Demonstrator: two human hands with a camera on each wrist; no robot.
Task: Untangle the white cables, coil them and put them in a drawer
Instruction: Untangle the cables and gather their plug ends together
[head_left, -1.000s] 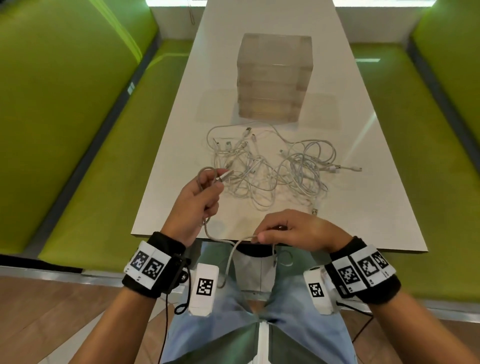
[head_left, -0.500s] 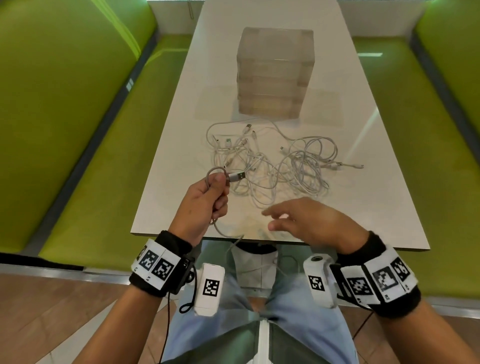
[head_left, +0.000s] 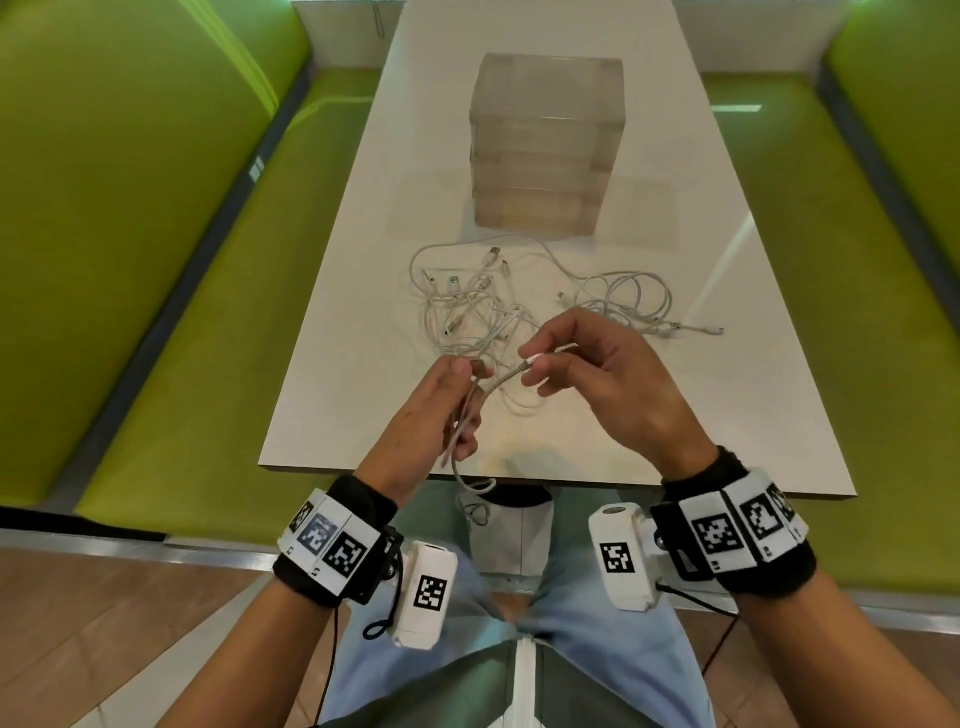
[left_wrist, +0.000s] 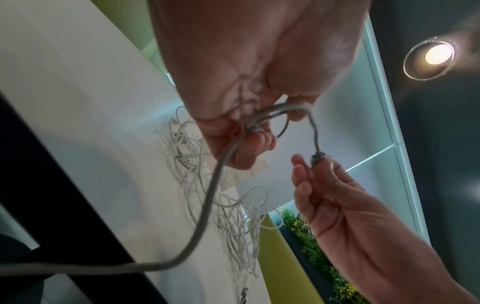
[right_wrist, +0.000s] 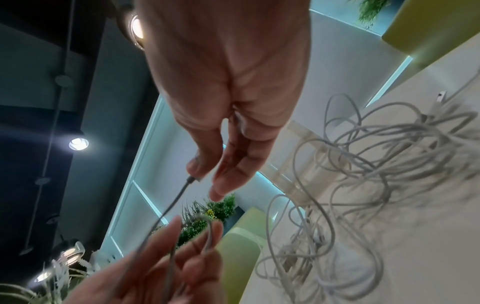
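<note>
White cables (head_left: 524, 317) lay tangled on the table (head_left: 337, 364), just on the near side of a translucent drawer unit (head_left: 545, 145). In the head view, the left hand (head_left: 441, 410) held loops of one cable (head_left: 498, 384) above the table's near edge, fingers curled round them; the right hand (head_left: 597, 379) pinched that cable's plug end between thumb and forefinger.

Left wrist view: the left hand (left_wrist: 246, 82) gripped the looped cable (left_wrist: 207, 205), which trailed toward the camera; the right hand (left_wrist: 337, 195) pinched the plug.

Right wrist view: the right hand (right_wrist: 228, 92) pinched the plug, the other fingers straight; the tangle (right_wrist: 363, 174) lay to the right.
</note>
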